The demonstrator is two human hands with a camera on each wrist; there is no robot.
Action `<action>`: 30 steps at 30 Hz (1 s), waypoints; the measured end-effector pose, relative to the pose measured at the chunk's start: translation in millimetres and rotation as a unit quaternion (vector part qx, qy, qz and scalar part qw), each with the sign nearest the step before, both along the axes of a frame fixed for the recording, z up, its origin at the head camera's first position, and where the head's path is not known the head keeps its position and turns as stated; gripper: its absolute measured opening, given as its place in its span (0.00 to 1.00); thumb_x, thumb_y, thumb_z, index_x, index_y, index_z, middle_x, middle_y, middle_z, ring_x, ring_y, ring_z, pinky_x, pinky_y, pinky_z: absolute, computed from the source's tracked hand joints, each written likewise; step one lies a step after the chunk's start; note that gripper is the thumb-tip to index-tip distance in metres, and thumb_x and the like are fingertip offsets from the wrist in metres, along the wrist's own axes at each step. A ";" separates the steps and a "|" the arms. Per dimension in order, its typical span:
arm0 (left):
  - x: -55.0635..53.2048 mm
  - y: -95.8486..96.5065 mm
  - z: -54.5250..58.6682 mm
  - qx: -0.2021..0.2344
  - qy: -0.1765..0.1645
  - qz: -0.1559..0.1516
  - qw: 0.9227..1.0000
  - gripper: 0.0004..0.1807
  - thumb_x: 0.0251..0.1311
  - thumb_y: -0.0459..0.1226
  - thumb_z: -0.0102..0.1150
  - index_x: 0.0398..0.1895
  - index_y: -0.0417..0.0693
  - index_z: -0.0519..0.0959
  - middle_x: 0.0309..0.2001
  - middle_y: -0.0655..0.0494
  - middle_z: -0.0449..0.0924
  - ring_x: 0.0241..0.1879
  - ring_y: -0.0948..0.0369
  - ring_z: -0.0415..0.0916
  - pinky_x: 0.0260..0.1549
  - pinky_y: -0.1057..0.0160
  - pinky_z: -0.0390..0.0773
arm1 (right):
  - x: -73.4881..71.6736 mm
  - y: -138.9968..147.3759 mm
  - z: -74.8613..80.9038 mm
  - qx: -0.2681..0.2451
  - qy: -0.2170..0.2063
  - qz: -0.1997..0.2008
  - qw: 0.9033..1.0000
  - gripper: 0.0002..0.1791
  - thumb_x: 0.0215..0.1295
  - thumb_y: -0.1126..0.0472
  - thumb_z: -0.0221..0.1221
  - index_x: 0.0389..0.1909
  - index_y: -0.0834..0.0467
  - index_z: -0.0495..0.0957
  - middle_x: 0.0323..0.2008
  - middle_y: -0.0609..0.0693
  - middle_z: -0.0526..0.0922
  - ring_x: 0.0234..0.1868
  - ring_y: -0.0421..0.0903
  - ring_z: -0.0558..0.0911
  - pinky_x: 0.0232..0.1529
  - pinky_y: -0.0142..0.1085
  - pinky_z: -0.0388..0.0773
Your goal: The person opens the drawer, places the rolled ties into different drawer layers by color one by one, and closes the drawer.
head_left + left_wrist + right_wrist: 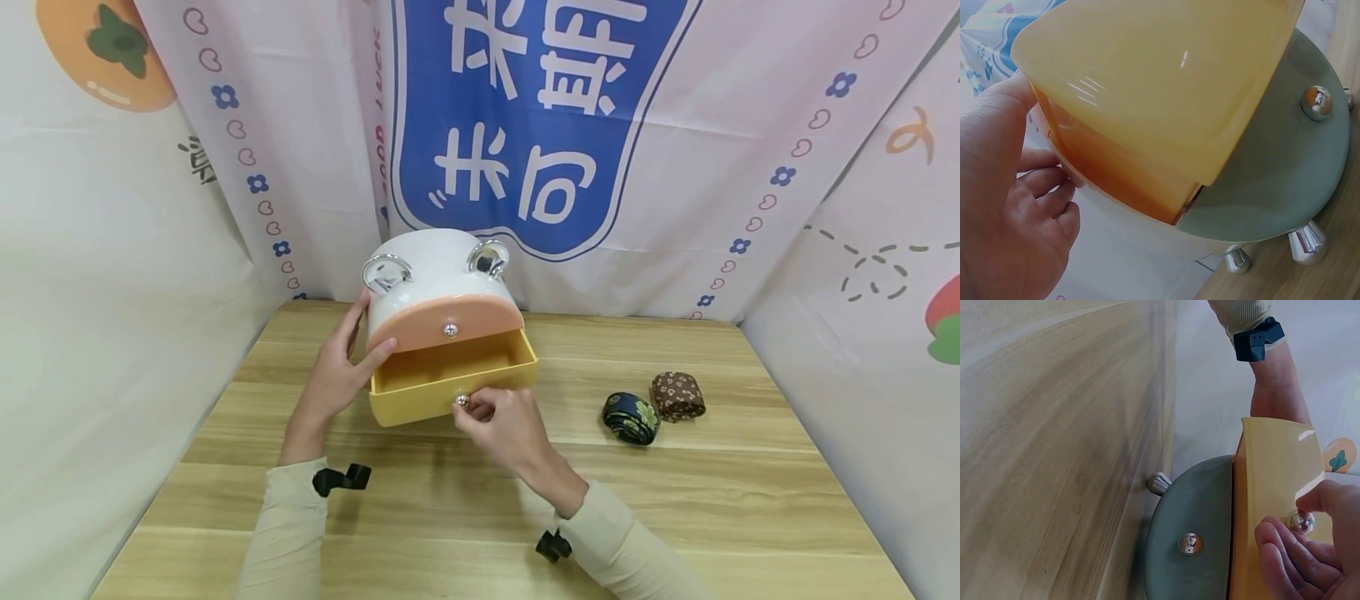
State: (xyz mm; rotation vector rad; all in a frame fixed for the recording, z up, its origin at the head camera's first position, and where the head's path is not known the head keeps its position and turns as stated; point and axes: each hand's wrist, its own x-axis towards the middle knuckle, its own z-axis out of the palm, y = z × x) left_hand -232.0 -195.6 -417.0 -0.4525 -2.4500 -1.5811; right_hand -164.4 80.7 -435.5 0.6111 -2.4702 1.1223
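"What are those two hands at?"

"The left hand (336, 375) grips the side of the one cabinet (438, 271), thumb at its front; the right hand (512, 425) pinches a silver knob (462, 401)."

"Where's the cabinet?"

"Toward the back of the wooden table (712, 500). Three fronts, one knob each: peach front (416, 323), yellow drawer (412, 406), green front (1260, 175). The yellow one stands pulled out, its inside floor showing."

"And beyond?"

"Two patterned rolls, right of it: a navy roll (632, 418) just beside a brown roll (678, 396)."
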 end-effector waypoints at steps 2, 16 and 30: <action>0.3 0.1 0.1 -0.001 0.000 0.000 1.000 0.48 0.72 0.49 0.64 0.87 0.66 0.47 0.87 0.64 0.42 0.87 0.52 0.41 0.85 0.41 0.49 | 0.0 0.1 -0.1 -0.001 -0.001 0.001 1.000 0.08 0.63 0.58 0.72 0.26 0.57 0.90 0.23 0.46 0.91 0.22 0.35 0.88 0.27 0.18 0.81; 0.7 0.1 0.1 0.002 -0.001 -0.002 1.000 0.47 0.72 0.49 0.64 0.87 0.67 0.47 0.87 0.66 0.42 0.87 0.52 0.41 0.85 0.40 0.49 | 0.8 1.0 -0.4 -0.005 -0.008 0.002 1.000 0.08 0.63 0.58 0.71 0.26 0.57 0.90 0.23 0.46 0.91 0.22 0.34 0.87 0.27 0.19 0.81; 0.7 0.4 -0.4 0.001 -0.006 -0.002 1.000 0.47 0.72 0.49 0.63 0.87 0.69 0.47 0.87 0.66 0.41 0.87 0.52 0.40 0.85 0.40 0.49 | 1.3 1.4 -1.3 -0.011 -0.003 0.008 1.000 0.08 0.63 0.59 0.71 0.26 0.57 0.90 0.23 0.47 0.91 0.22 0.35 0.87 0.27 0.18 0.82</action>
